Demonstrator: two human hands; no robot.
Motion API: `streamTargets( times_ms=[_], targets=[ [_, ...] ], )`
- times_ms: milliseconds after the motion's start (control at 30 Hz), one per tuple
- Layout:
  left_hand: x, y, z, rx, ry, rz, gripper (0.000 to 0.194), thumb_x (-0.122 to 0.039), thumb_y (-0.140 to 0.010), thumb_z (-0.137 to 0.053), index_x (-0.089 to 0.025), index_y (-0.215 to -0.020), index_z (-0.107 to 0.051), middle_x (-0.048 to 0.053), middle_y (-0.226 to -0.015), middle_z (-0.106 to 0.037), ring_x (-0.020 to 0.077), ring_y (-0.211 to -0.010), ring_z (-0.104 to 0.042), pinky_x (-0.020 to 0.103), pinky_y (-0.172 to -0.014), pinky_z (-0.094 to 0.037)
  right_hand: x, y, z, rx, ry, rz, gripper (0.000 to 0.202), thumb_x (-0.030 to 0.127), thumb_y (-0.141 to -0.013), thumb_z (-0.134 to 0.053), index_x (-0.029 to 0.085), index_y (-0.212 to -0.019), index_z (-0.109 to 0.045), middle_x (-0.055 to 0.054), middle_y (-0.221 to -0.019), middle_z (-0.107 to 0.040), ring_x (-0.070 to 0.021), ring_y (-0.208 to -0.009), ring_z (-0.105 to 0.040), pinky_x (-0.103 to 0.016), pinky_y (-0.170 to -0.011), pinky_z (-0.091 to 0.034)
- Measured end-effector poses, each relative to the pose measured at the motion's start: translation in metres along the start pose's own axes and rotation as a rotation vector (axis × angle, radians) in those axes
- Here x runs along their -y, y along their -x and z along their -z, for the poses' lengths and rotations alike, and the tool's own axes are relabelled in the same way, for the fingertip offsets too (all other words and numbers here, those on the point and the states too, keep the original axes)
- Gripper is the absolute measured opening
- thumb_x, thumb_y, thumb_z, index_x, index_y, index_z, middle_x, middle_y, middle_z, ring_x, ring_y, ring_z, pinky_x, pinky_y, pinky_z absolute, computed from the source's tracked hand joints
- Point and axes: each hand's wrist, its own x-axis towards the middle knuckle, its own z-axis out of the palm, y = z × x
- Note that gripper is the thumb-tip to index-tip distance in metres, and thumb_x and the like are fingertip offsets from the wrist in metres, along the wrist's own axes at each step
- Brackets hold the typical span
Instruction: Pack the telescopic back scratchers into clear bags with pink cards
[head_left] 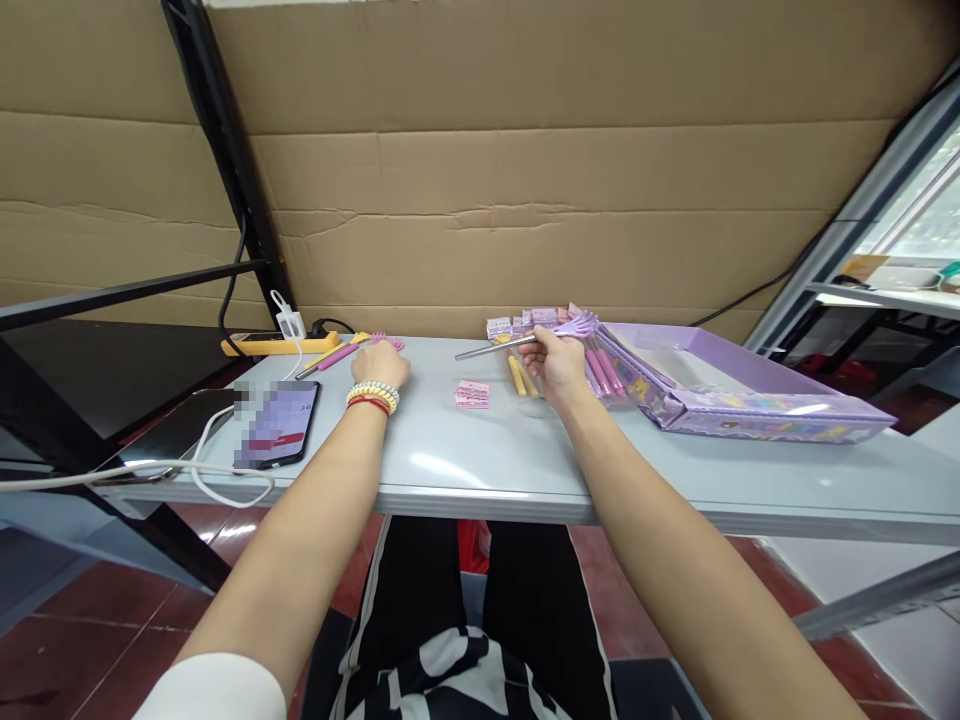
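My right hand (559, 365) is closed around a back scratcher with a purple claw-shaped head (579, 325) and a silver rod pointing left. It is held above the table near a group of clear-wrapped back scratchers, with yellow handles (517, 375) and pink handles (607, 370) and printed cards at their tops. My left hand (381, 365) is over a pink back scratcher (341, 354), which lies beside a yellow one (330, 358); its fingers are mostly hidden, so its grip is unclear. Between my hands lies a small stack of pink printed cards (472, 394).
A purple printed display box (765, 413) stands at the right. On the left are a phone (300, 425), a white cable (202, 450), a dark flat device (176, 430) and a yellow power strip (262, 346). Cardboard (525, 230) walls off the table's back.
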Motion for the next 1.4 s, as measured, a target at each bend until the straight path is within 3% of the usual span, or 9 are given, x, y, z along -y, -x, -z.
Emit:
streamTargets(
  times_ms=[167, 300, 433, 600, 800, 967, 1233, 1300, 1400],
  targets=[
    [0.002, -0.001, -0.002, -0.023, -0.234, 0.111, 0.033, -0.025, -0.075, -0.060, -0.008, -0.103, -0.068, 0.025, -0.114, -0.064, 0.0374, -0.111, -0.057, 0.044, -0.088, -0.046, 0.000, 0.000, -0.001, 0.003, -0.013, -0.012, 0.016, 0.026, -0.075, -0.062, 0.016, -0.064, -0.056, 0.000, -0.047, -0.060, -0.0065, -0.036, -0.048, -0.015, -0.030, -0.030],
    [-0.016, 0.007, -0.004, 0.000, 0.091, -0.247, 0.030, -0.032, -0.087, -0.047, -0.014, -0.100, -0.067, 0.014, -0.106, -0.069, 0.0244, -0.100, -0.062, 0.034, -0.087, -0.047, -0.002, 0.001, -0.001, 0.028, -0.023, 0.002, 0.016, 0.028, -0.069, -0.068, 0.017, -0.068, -0.056, 0.001, -0.048, -0.061, -0.0071, -0.036, -0.049, -0.015, -0.030, -0.030],
    [-0.044, 0.035, -0.013, 0.046, 0.273, -0.630, 0.034, -0.040, -0.090, -0.045, -0.016, -0.108, -0.061, 0.008, -0.108, -0.068, 0.0189, -0.098, -0.061, 0.029, -0.086, -0.046, -0.006, 0.007, -0.002, 0.202, -0.027, 0.048, 0.034, 0.037, -0.057, -0.080, 0.016, -0.075, -0.060, -0.001, -0.054, -0.065, -0.0100, -0.042, -0.056, -0.015, -0.032, -0.033],
    [-0.069, 0.071, -0.014, 0.127, 0.132, -0.750, 0.033, -0.033, -0.097, -0.029, -0.018, -0.091, -0.059, 0.007, -0.089, -0.066, 0.0199, -0.086, -0.061, 0.031, -0.076, -0.044, 0.004, 0.015, -0.006, 0.394, -0.029, 0.029, 0.042, 0.052, -0.057, -0.078, 0.015, -0.066, -0.062, 0.000, -0.045, -0.057, -0.0097, -0.038, -0.050, -0.020, -0.035, -0.037],
    [-0.073, 0.108, 0.014, 0.133, 0.029, -0.733, 0.035, -0.038, -0.099, -0.024, -0.021, -0.094, -0.054, 0.003, -0.073, -0.064, 0.0190, -0.065, -0.061, 0.028, -0.057, -0.036, 0.026, 0.046, 0.005, 0.288, -0.038, 0.128, 0.046, 0.060, -0.064, -0.072, 0.015, -0.059, -0.062, 0.003, -0.041, -0.048, -0.0061, -0.037, -0.041, -0.020, -0.037, -0.030],
    [-0.045, 0.139, 0.051, 0.072, -0.279, -0.915, 0.048, -0.048, -0.098, -0.020, -0.019, -0.086, -0.057, 0.006, -0.070, -0.065, 0.0205, -0.060, -0.060, 0.028, -0.051, -0.030, 0.054, 0.084, 0.072, 0.180, 0.042, 0.225, 0.042, 0.060, -0.061, -0.075, 0.019, -0.064, -0.065, 0.003, -0.042, -0.047, -0.0063, -0.035, -0.035, -0.022, -0.037, -0.023],
    [0.036, 0.124, 0.098, -0.145, -0.415, -1.083, 0.048, -0.044, -0.098, -0.025, -0.020, -0.066, -0.051, 0.001, -0.053, -0.057, 0.0149, -0.046, -0.051, 0.029, -0.048, -0.024, 0.118, 0.089, 0.269, -0.486, 0.132, 0.283, 0.034, 0.039, -0.070, -0.062, 0.028, -0.042, -0.045, 0.001, -0.041, -0.021, -0.0105, -0.035, -0.014, -0.033, -0.043, -0.007],
    [0.038, 0.122, 0.102, -0.189, -0.418, -1.115, 0.048, -0.044, -0.098, -0.026, -0.020, -0.065, -0.051, 0.000, -0.051, -0.056, 0.0148, -0.046, -0.050, 0.029, -0.050, -0.026, 0.125, 0.090, 0.291, -0.568, 0.134, 0.270, 0.034, 0.036, -0.071, -0.059, 0.026, -0.042, -0.044, 0.001, -0.043, -0.020, -0.0104, -0.036, -0.016, -0.033, -0.044, -0.007],
    [0.032, 0.115, 0.104, -0.235, -0.420, -1.106, 0.046, -0.042, -0.097, -0.028, -0.021, -0.066, -0.055, 0.001, -0.055, -0.058, 0.0163, -0.052, -0.054, 0.030, -0.055, -0.032, 0.129, 0.090, 0.296, -0.511, 0.194, 0.287, 0.037, 0.039, -0.072, -0.060, 0.026, -0.043, -0.039, 0.001, -0.044, -0.019, -0.0103, -0.037, -0.016, -0.033, -0.043, -0.008]
  ],
)
